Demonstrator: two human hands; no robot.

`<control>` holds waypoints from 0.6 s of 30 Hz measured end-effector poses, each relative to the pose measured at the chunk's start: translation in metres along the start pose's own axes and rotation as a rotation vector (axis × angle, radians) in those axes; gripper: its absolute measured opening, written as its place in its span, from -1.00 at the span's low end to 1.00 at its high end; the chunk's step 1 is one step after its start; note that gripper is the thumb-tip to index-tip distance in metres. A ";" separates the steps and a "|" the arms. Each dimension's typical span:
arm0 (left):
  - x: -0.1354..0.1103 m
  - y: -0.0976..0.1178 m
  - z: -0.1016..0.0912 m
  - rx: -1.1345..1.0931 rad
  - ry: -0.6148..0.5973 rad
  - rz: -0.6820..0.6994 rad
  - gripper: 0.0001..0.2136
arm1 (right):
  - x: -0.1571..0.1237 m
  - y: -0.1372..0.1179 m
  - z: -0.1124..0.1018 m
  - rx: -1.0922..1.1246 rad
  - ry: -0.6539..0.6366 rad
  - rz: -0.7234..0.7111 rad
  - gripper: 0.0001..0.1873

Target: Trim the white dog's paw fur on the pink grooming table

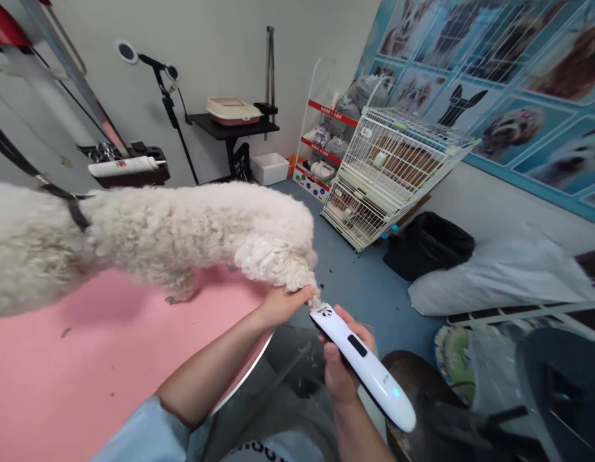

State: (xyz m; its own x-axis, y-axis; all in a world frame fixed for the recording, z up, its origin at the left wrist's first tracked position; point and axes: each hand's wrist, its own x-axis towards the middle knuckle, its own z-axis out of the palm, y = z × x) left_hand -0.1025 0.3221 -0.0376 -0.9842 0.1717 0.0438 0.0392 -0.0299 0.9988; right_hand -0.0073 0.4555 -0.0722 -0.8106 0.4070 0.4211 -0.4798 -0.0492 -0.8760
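Observation:
A white curly-coated dog (148, 237) stands on a pink grooming table (76, 359), its rear toward me and a dark strap round its neck at the left. My left hand (283, 301) is closed round the dog's hind paw (304, 282), lifted off the table's edge. My right hand (343, 359) grips a white electric clipper (362, 366), its blade end touching the underside of that paw. A small blue light glows on the clipper's body.
A white wire cage (393, 167) leans on the right wall beside a red-and-white shelf rack (321, 144). A black side table (230, 128) with a pink tray stands at the back. A black bag (429, 244), a white sack (499, 276) and a round stool (422, 391) lie on the blue floor.

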 end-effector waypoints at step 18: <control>-0.004 0.008 0.003 -0.041 0.032 -0.056 -0.72 | -0.002 -0.002 0.010 -0.174 -0.045 -0.127 -0.57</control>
State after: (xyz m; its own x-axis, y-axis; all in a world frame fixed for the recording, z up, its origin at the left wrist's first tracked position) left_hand -0.0975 0.3240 -0.0302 -0.9897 0.1428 -0.0135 -0.0225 -0.0614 0.9979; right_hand -0.0080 0.4456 -0.0690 -0.7633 0.3585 0.5374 -0.5170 0.1599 -0.8409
